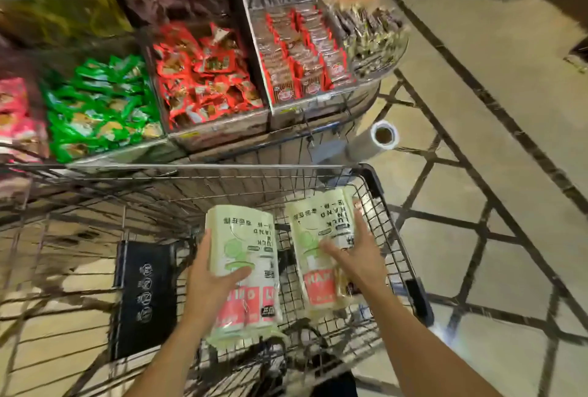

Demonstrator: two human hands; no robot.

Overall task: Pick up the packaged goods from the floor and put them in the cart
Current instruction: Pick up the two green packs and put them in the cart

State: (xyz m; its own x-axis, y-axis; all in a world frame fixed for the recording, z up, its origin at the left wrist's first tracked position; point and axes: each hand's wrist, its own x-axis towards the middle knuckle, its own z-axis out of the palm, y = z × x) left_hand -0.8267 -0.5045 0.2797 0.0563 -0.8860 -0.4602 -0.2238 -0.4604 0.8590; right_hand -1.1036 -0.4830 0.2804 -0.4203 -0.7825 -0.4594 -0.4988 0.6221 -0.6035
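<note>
Inside the black wire shopping cart point(386, 205), left hand point(211, 280) wrapped around one pale green plastic pack point(245, 256), pink-banded at its near end; right hand point(359, 256) spread flat upon a matching second pack point(318, 231) alongside. Beyond both hands, shelf trays of red snack packets point(203, 75).

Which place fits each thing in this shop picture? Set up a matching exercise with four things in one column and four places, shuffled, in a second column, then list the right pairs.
Things
1. left hand
2. right hand
3. roll of plastic bags
4. green snack packets

Places
A. in a shelf bin left of the red packets
B. on the pack nearer the cart's right wall
C. beyond the cart's front right corner
D. on the pack nearer the cart's middle

Pairs: 1-D, 2-B, 3-C, 4-A
</note>
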